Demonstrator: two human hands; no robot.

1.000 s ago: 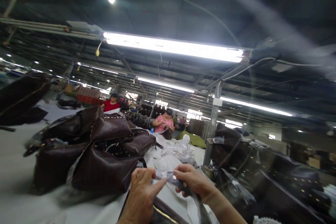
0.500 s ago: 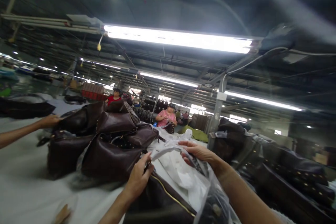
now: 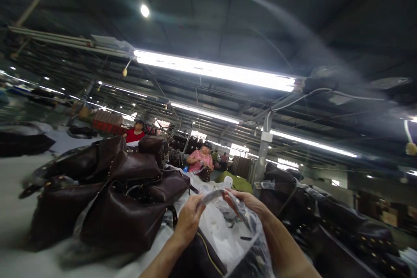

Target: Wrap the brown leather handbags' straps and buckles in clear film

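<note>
My left hand [image 3: 189, 220] and my right hand [image 3: 245, 203] are raised in front of me, both pinched on the top edge of a clear plastic bag [image 3: 239, 234]. The bag hangs down between my forearms with something dark inside. Beneath it lies a dark brown handbag with a gold zip line [image 3: 198, 258]. A heap of dark brown leather handbags [image 3: 120, 195] is piled just left of my left hand on the white table [image 3: 13, 208].
More dark bags [image 3: 325, 221] are stacked along the right side. White paper and plastic wrapping [image 3: 211, 226] lie behind my hands. Two seated people, one in red [image 3: 136, 132] and one in pink [image 3: 202, 158], work farther back. A post [image 3: 262, 156] stands behind.
Another person's arm that reached to the heap from the left is gone. My left hand rose from the bag's zip to the plastic bag's top edge, closer to my right hand.
</note>
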